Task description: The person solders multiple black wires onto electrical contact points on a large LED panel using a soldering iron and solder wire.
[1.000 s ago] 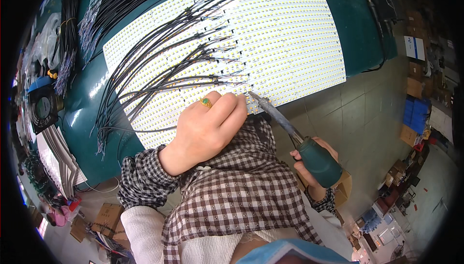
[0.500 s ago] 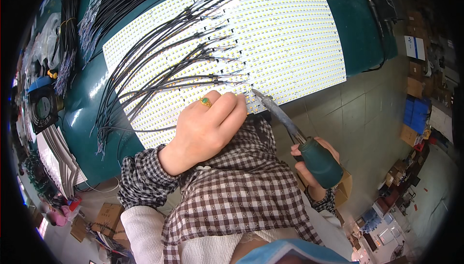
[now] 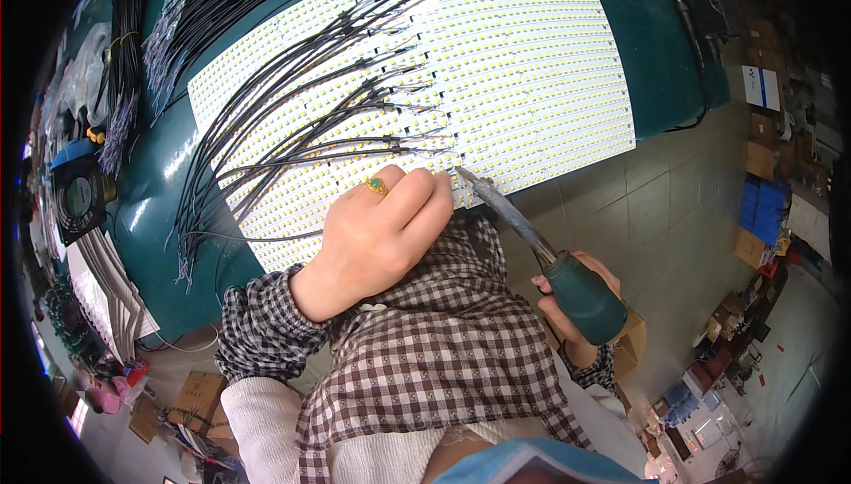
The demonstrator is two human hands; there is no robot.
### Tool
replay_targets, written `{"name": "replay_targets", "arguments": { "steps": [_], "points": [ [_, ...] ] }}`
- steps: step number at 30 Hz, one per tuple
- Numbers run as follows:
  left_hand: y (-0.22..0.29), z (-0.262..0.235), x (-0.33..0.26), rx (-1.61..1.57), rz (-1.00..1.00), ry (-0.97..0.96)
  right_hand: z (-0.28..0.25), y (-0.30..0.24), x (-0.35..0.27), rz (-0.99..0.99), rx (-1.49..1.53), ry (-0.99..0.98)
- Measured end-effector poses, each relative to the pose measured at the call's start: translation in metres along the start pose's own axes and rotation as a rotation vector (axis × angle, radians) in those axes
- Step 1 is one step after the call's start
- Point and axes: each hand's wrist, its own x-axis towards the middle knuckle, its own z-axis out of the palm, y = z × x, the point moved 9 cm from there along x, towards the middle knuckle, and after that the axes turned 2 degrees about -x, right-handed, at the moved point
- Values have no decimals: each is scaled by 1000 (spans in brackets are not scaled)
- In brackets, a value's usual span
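Note:
My left hand (image 3: 377,231), with a ring on one finger, rests at the near edge of a white LED panel (image 3: 541,85) dotted with yellow chips. Its fingers are closed on a black cable (image 3: 257,240) that runs in from the left; the cable's end is hidden beneath them. My right hand (image 3: 576,342) is wrapped round the green handle of a soldering iron (image 3: 585,302). The iron's tip meets the panel just right of my left fingertips. Further up the panel, several black cables (image 3: 266,85) lie with thin wire ends along its middle seam.
The panel lies on a dark green table (image 3: 160,183). Bundles of black cable (image 3: 128,41) and a small black fan (image 3: 81,196) sit at the left. White strips (image 3: 111,284) stand near the left edge. Cardboard boxes (image 3: 199,400) and blue crates (image 3: 761,209) are beyond the table.
The soldering iron's tip has shifted slightly left along the panel, toward my left fingertips, and my right hand with it. My left hand holds its place.

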Motion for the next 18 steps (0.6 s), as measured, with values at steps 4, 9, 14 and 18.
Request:
{"name": "replay_targets", "arguments": {
  "steps": [4,9,14,18],
  "points": [
    [0,-1,0,-7,-2,15,1,3,-5,-1,-43,-28],
    [0,0,0,-4,1,7,3,22,-21,119,11,-33],
    [0,-1,-1,0,0,5,2,26,-24,132,33,-25],
    [-1,-1,0,0,3,2,2,24,-22,146,41,-29]
  ]
}}
